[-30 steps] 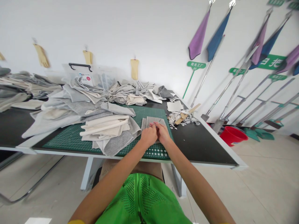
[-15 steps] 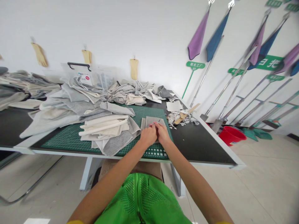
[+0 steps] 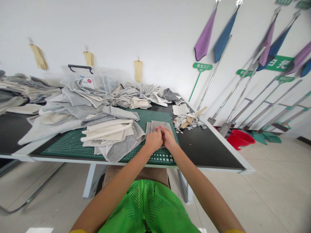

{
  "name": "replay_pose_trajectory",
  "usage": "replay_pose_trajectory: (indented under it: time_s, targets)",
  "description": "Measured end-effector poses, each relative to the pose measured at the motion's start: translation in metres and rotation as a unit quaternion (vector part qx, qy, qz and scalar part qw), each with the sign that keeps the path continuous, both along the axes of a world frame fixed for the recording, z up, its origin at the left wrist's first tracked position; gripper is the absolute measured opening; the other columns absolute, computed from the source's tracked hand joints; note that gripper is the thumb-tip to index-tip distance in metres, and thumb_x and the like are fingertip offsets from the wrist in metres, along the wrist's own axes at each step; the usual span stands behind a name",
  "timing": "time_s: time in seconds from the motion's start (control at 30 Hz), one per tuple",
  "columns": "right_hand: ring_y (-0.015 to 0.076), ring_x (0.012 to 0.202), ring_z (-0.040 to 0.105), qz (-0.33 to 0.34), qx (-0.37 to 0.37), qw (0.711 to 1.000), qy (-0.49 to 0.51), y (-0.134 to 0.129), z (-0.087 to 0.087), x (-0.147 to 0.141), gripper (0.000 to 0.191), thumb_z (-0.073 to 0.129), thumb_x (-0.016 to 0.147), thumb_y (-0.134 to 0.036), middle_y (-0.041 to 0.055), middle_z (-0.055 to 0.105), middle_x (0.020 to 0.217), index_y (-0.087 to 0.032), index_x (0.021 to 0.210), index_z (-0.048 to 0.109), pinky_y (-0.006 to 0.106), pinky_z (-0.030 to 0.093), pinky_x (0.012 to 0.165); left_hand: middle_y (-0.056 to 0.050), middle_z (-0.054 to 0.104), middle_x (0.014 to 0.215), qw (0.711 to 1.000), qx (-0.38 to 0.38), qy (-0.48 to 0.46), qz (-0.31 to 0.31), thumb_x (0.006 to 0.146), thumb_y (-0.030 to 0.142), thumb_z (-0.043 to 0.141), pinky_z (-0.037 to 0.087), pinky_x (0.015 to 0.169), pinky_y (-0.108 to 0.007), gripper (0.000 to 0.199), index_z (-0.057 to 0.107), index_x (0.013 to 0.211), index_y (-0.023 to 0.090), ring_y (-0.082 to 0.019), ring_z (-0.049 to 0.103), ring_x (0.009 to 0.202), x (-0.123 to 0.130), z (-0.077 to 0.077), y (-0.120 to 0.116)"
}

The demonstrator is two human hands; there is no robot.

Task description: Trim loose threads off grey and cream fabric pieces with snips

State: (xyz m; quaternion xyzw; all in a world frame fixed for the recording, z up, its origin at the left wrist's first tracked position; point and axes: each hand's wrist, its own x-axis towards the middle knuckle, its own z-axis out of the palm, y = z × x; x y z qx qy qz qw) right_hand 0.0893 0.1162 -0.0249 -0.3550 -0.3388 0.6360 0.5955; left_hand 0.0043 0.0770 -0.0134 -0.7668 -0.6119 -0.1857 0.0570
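Both my hands meet over a small grey folded cloth (image 3: 155, 124) on the green cutting mat (image 3: 65, 143). My left hand (image 3: 154, 139) is closed, its fingertips pinched together at the cloth. Close against it, my right hand (image 3: 168, 136) is closed too, with thumb and fingertips pressed together. What the fingertips grip is too small and hidden to make out. Just left of my hands, a pile of folded cream and grey cloths (image 3: 109, 132) spreads across the mat.
White scraps and brown strips (image 3: 190, 121) lie right of the mat, beside a pale cloth square (image 3: 180, 109). More grey cloths (image 3: 136, 97) and a clear plastic box (image 3: 82, 77) stand behind. A red bucket (image 3: 240, 139) and long-handled tools are beyond the table's right edge.
The view shifts very slightly. My hands stay together over the grey cloth, with only a small movement of the fingertips.
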Motion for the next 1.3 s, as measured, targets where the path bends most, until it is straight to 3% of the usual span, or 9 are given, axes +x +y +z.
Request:
replay_pose_trajectory:
  time_s: [0.8,1.1,1.3]
  targets:
    - [0.0196,0.075,0.068,-0.027,-0.010,0.999,-0.030,0.002,-0.001,-0.001,0.012,0.063,0.068,-0.023,0.0034,0.073,0.071,-0.019,0.079,0.063,0.032,0.053,0.075,-0.015,0.066,0.086,1.000,-0.006,0.006,-0.002,0.088,0.019,0.034,0.049,0.068,-0.036,0.030,0.050,0.110,0.008,-0.028,0.066,0.078,0.000,0.001,0.000]
    - [0.0196,0.079,0.068,-0.007,0.007,0.999,-0.033,-0.001,0.001,0.000,0.013,0.064,0.069,-0.026,0.0025,0.073,0.072,-0.020,0.080,0.062,0.032,0.053,0.076,-0.015,0.066,0.088,1.000,-0.008,0.002,-0.003,0.089,0.020,0.031,0.049,0.069,-0.038,0.033,0.050,0.113,0.007,-0.028,0.066,0.080,0.000,0.000,-0.001]
    - [0.0180,0.087,0.067,-0.037,0.009,0.997,-0.062,-0.007,0.012,0.000,0.032,0.065,0.069,-0.036,0.0020,0.071,0.094,-0.022,0.096,0.058,0.027,0.054,0.072,-0.016,0.067,0.087,1.000,-0.022,-0.021,0.004,0.090,0.022,0.033,0.049,0.069,-0.039,0.039,0.044,0.124,0.006,-0.029,0.066,0.081,0.000,0.008,-0.001]
